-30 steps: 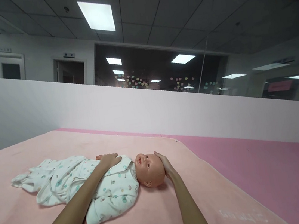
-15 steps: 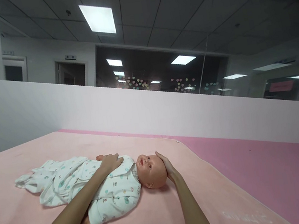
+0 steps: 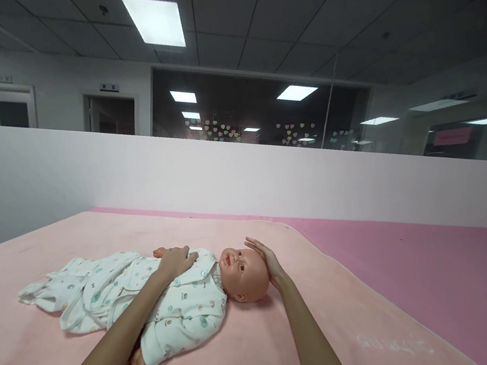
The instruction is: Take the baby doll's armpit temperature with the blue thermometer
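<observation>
A baby doll [image 3: 243,274] lies on its back, its head toward the right, dressed in a white printed garment [image 3: 185,315]. My left hand [image 3: 177,263] rests flat on the doll's chest with the fingers pointing right. Against the top of the doll's head lies my right hand [image 3: 269,263], its fingers stretched out and slightly apart along the far side of the head. Part of the doll's trunk is hidden behind my left forearm. One doll hand shows below the near sleeve, another beyond my left hand.
Beneath the doll spreads a light pink mat [image 3: 261,352] with a pale border, over a darker pink surface [image 3: 419,241]. A low white wall [image 3: 223,173] runs behind it, topped by a glass window [image 3: 259,106].
The fingers of my right hand have lifted and spread a little at the doll's head. My left hand stays on the chest. The whole view has shifted slightly.
</observation>
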Available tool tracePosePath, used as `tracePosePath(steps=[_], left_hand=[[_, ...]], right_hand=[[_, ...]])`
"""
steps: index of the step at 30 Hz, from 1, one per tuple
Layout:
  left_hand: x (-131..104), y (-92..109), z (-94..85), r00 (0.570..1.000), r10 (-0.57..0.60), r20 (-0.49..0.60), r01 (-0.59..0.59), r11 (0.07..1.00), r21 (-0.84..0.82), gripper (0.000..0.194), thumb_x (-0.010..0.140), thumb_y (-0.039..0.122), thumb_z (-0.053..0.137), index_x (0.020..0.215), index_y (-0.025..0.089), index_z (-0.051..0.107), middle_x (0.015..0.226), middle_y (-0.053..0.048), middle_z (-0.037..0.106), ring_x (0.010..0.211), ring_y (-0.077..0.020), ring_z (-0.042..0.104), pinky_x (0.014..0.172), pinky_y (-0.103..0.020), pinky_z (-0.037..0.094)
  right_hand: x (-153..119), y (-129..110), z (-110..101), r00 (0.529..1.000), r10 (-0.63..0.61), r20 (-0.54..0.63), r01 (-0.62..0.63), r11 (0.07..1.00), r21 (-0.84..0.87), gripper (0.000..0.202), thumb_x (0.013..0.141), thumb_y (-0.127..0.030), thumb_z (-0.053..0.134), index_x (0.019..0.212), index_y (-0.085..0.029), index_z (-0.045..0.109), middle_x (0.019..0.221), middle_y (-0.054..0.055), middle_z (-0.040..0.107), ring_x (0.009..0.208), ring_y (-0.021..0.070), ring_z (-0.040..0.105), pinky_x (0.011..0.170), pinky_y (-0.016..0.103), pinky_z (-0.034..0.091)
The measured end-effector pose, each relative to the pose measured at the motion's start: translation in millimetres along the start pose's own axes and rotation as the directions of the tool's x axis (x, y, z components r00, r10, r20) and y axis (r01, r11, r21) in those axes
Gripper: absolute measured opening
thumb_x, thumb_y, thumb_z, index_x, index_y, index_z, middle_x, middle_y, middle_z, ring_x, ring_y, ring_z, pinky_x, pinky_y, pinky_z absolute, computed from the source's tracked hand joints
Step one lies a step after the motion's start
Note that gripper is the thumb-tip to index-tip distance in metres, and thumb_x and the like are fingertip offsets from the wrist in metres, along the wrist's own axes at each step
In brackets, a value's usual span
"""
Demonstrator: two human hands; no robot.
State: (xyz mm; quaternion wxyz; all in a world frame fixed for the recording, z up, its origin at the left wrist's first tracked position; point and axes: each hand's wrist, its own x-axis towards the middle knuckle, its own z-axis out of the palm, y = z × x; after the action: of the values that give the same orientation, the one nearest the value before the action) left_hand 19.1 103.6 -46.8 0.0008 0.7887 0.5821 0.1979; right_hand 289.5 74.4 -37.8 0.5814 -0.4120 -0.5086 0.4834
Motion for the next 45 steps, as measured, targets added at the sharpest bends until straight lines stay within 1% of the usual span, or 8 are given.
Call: tracePosePath(steps=[6, 10, 15, 20, 27, 36, 42, 45], left_hand=[[-0.2, -1.0, 0.1, 1.0, 0.018, -0.023, -0.018, 1.0, 0.009, 0.044, 0.085, 0.044, 0.028, 0.085, 0.013, 0.058, 0.088, -0.015, 0.066, 0.089, -0.0298, 0.058, 0.08, -0.041, 0.037], [0.3, -1.3, 0.2, 1.0, 0.018, -0.023, -0.018, 1.0, 0.019, 0.042, 0.085, 0.043, 0.029, 0.086, 0.013, 0.058, 0.09, -0.015, 0.066, 0.09, -0.0297, 0.058, 0.081, -0.042, 0.037], [0.8, -1.6, 0.4, 1.0, 0.017, -0.018, -0.016, 1.0, 0.024, 0.042, 0.085, 0.043, 0.029, 0.087, 0.013, 0.058, 0.09, -0.015, 0.066, 0.091, -0.0296, 0.058, 0.081, -0.041, 0.037], [0.2, -1.6, 0.2, 0.999, 0.025, -0.02, -0.025, 0.999, 0.026, 0.044, 0.085, 0.043, 0.028, 0.088, 0.012, 0.058, 0.09, -0.016, 0.066, 0.091, -0.0298, 0.058, 0.082, -0.042, 0.036], [-1.4, -0.1, -1.8, 1.0, 0.021, -0.022, -0.021, 1.0, 0.019, 0.045, 0.085, 0.043, 0.028, 0.087, 0.012, 0.059, 0.088, -0.016, 0.066, 0.089, -0.03, 0.058, 0.08, -0.041, 0.037], [-1.2, -1.0, -0.7, 0.999, 0.028, -0.021, -0.027, 0.999, 0.025, 0.043, 0.085, 0.043, 0.028, 0.088, 0.014, 0.059, 0.09, -0.015, 0.066, 0.09, -0.0295, 0.058, 0.08, -0.041, 0.037], [-0.4, -1.6, -0.5, 0.999, 0.027, -0.018, -0.027, 0.999, 0.026, 0.044, 0.085, 0.044, 0.028, 0.087, 0.013, 0.059, 0.089, -0.016, 0.065, 0.09, -0.0295, 0.058, 0.08, -0.041, 0.037], [0.2, -2.1, -0.4, 1.0, 0.023, -0.011, -0.023, 0.999, 0.029, 0.044, 0.085, 0.044, 0.028, 0.087, 0.013, 0.058, 0.09, -0.016, 0.065, 0.091, -0.0295, 0.058, 0.08, -0.041, 0.037]], right_hand=[[-6.4, -1.7, -0.7, 0.977, 0.071, 0.201, -0.051, 0.993, -0.106, 0.046, 0.072, -0.053, 0.057, 0.087, -0.011, 0.068, 0.091, 0.01, 0.068, 0.089, 0.0253, 0.062, 0.085, 0.036, 0.045], [-4.9, -1.3, -0.6, 0.98, 0.04, 0.195, -0.02, 0.994, -0.104, 0.045, 0.072, -0.052, 0.057, 0.091, -0.013, 0.068, 0.096, 0.009, 0.068, 0.093, 0.0253, 0.061, 0.088, 0.037, 0.043], [0.2, -0.6, -0.8, 0.996, -0.054, 0.069, 0.061, 0.993, -0.104, 0.041, 0.067, -0.044, 0.064, 0.102, -0.023, 0.065, 0.117, 0.003, 0.059, 0.115, 0.0232, 0.049, 0.101, 0.036, 0.034], [4.3, 2.4, -2.4, 0.995, -0.095, -0.005, 0.095, 0.995, -0.039, 0.044, 0.063, -0.044, 0.067, 0.102, -0.024, 0.064, 0.113, 0.004, 0.062, 0.11, 0.0236, 0.053, 0.096, 0.036, 0.038], [-4.7, -2.5, 0.1, 0.991, -0.031, 0.133, 0.05, 0.988, -0.143, 0.04, 0.068, -0.051, 0.06, 0.077, -0.013, 0.068, 0.088, 0.008, 0.068, 0.085, 0.0235, 0.06, 0.08, 0.034, 0.044], [-0.3, -1.1, -0.8, 0.997, -0.082, 0.014, 0.083, 0.993, -0.085, 0.039, 0.066, -0.041, 0.064, 0.1, -0.023, 0.065, 0.114, 0.003, 0.061, 0.112, 0.0211, 0.051, 0.099, 0.033, 0.036], [-7.7, -5.2, 2.6, 0.979, 0.084, 0.187, -0.068, 0.993, -0.091, 0.041, 0.07, -0.052, 0.056, 0.085, -0.015, 0.069, 0.101, 0.008, 0.066, 0.102, 0.0264, 0.057, 0.094, 0.039, 0.04], [-7.5, -5.2, 3.3, 0.989, 0.031, 0.141, -0.019, 0.996, -0.089, 0.039, 0.069, -0.049, 0.059, 0.091, -0.018, 0.068, 0.108, 0.006, 0.064, 0.108, 0.0251, 0.054, 0.099, 0.037, 0.037]])
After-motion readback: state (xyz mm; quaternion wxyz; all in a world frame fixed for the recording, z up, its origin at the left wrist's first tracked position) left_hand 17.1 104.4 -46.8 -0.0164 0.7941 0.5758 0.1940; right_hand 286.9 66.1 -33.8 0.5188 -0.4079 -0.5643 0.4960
